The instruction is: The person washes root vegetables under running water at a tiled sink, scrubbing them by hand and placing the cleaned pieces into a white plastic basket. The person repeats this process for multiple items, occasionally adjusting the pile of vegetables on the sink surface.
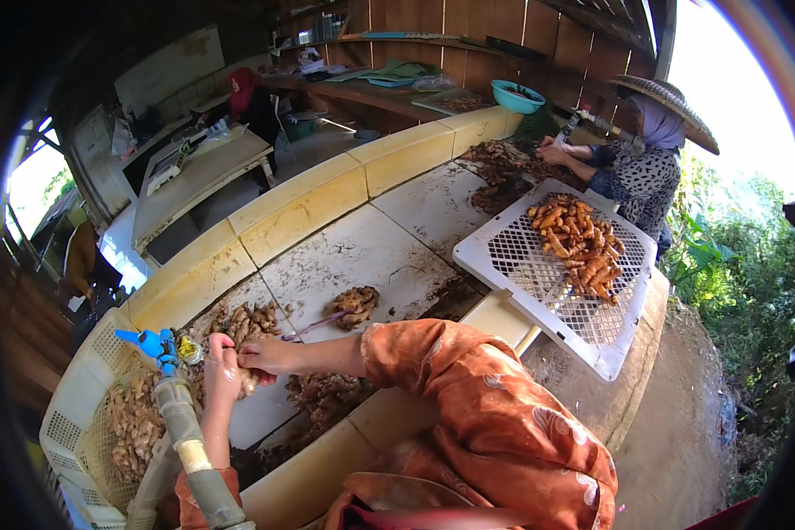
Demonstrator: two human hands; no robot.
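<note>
My left hand [223, 369] and my right hand [272, 357] meet beside a tap with a blue handle [153, 344]. Their fingers are closed around a piece of ginger [249, 382], which they partly cover. More ginger [247, 323] lies heaped on the white tiles just beyond them, and another soiled pile [325, 394] sits below my right forearm. A clump of ginger [357, 305] rests farther right, with a thin purple stick-like tool [316, 325] beside it. To the left stands a pale plastic crate [66, 431] containing ginger [135, 424].
A grey pipe [185, 433] rises close to my left forearm. At right, a white lattice tray [512, 256] bears orange rhizomes [583, 243]. Beyond it a person in a woven hat [667, 106] works at the basin. A turquoise bowl [518, 99] sits on the tiled ledge [309, 203].
</note>
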